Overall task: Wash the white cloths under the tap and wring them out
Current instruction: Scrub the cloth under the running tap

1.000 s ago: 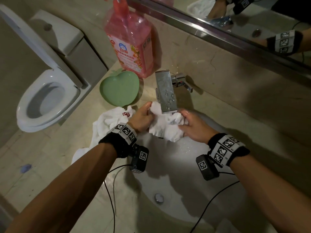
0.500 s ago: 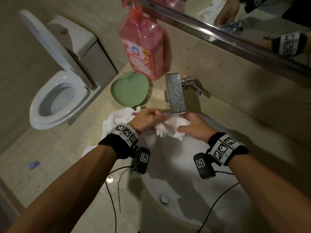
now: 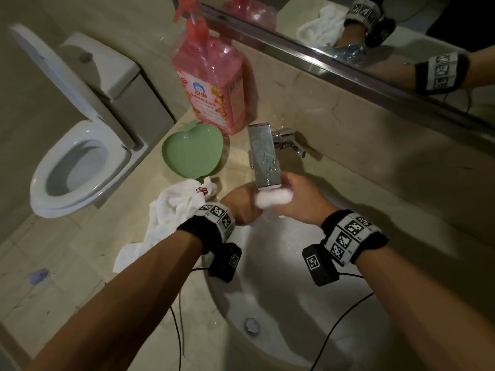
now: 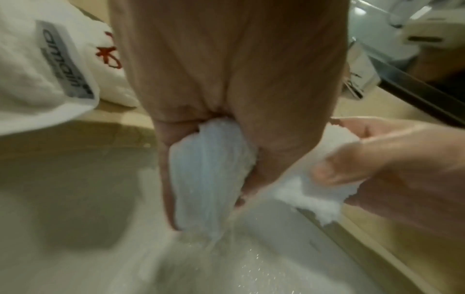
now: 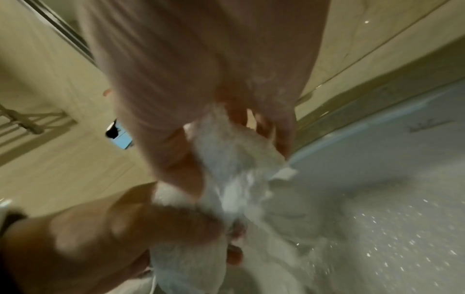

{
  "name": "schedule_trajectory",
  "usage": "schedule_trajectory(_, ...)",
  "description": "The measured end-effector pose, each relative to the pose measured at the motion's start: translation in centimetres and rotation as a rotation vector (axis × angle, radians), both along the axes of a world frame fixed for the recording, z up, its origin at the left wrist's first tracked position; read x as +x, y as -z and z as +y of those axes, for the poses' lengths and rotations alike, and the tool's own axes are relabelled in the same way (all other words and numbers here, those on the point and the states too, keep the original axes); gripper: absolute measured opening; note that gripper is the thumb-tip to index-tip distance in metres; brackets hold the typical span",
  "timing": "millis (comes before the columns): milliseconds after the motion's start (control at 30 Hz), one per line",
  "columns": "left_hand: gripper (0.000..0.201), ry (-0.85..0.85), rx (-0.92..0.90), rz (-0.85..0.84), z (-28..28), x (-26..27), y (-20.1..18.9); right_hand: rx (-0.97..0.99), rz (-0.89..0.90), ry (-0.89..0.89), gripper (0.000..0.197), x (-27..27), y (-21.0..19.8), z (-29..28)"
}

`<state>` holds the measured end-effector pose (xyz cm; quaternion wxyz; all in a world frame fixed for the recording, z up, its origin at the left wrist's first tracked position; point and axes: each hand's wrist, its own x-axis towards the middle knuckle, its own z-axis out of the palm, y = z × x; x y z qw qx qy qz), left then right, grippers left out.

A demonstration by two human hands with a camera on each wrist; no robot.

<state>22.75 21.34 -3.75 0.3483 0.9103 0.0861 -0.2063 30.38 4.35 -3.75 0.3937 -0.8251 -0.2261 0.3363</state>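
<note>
Centrally, below the tap (image 3: pixel 263 156), one white cloth (image 3: pixel 273 200) is being wrung over the basin (image 3: pixel 289 290), clamped in the left hand (image 3: pixel 241 207) and right hand (image 3: pixel 297 202), while a second cloth (image 3: pixel 171 212) is lying left of centre, seemingly awaiting washing.

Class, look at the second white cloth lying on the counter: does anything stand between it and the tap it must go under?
Yes. Both hands, the left hand and right hand, hold a twisted white cloth right under the chrome tap, beside the crumpled white cloth.

a bathroom: toilet (image 3: pixel 77 167), sink (image 3: pixel 281 277), tap (image 3: pixel 265 156), mirror (image 3: pixel 375 36).
</note>
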Motion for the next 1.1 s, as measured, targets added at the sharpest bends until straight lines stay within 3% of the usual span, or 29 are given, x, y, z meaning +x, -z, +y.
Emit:
schedule_trajectory(100,0.027,0.045,0.153,-0.084,-0.6,0.1,0.4,0.042,0.322,0.022,0.091,0.2,0.6,-0.6)
schedule_trajectory(167,0.031,0.097,0.255,-0.107,-1.0,0.3,0.1,0.098,0.411,0.055,0.088,-0.2,0.8,-0.2)
schedule_trajectory(300,0.025,0.119,0.476,-0.032,-1.3,0.7,-0.3,-0.075,0.053,-0.062,0.068,-0.4,1.5,1.4)
schedule_trajectory(467,0.027,0.07,0.476,0.088,-2.1,1.2,-0.3,-0.278,-0.485,-0.346,0.023,-0.8,2.6,2.9)
schedule_trajectory(600,0.022,0.093,0.461,0.123,-2.7,1.5,0.0,-0.346,-0.508,-0.309,0.015,-1.2,3.2,2.6)
schedule_trajectory(667,0.008,0.058,0.469,0.125,-3.0,1.4,0.7,-0.374,-0.565,-0.338,0.015,-1.2,3.0,2.4)
schedule_trajectory(733,0.018,0.072,0.542,0.102,-3.2,1.0,0.7,-0.368,-0.622,-0.377,0.017,-1.1,2.8,2.2)
schedule_trajectory(800,0.007,0.022,0.436,0.102,-3.0,1.1,1.2,-0.342,-0.611,-0.409,0.018,-0.9,2.4,2.0)
schedule_trajectory(867,0.036,0.039,0.336,0.065,-2.3,1.0,0.9,-0.316,-0.508,-0.394,0.024,-0.7,1.9,1.8)
schedule_trajectory(967,0.055,-0.045,0.056,0.079,-0.7,0.3,1.0,-0.238,-0.249,-0.359,0.051,-0.3,1.2,1.3)
schedule_trajectory(1100,0.067,-0.051,-0.163,0.075,0.2,-0.4,0.9,-0.119,-0.302,-0.445,0.055,-0.9,0.8,0.8)
